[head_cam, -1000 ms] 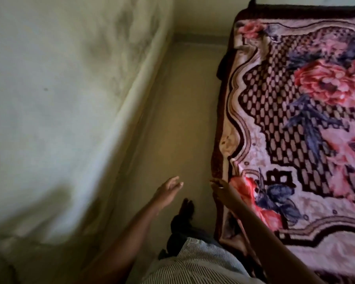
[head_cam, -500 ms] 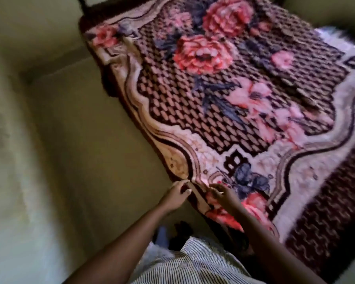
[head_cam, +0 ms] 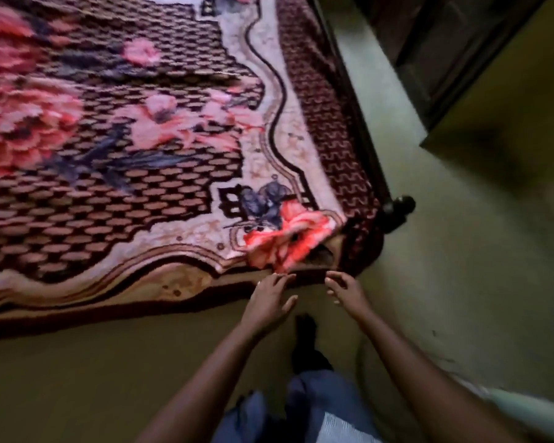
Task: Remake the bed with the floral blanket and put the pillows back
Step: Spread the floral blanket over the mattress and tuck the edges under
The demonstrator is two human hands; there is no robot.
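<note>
Grip released since earlier, left hand [head_cam: 271,297] and right hand [head_cam: 344,290] loose-fingered, empty, just beside floral blanket [head_cam: 147,193] corner.

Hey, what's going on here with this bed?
A person is straightening the bedding. The plush floral blanket with red and pink flowers lies spread out, but its near corner is bunched up beside the dark round-topped bedpost. Both hands reach for that corner, holding nothing: the left hand at the blanket's edge, the right hand just short. No pillows are in view.
</note>
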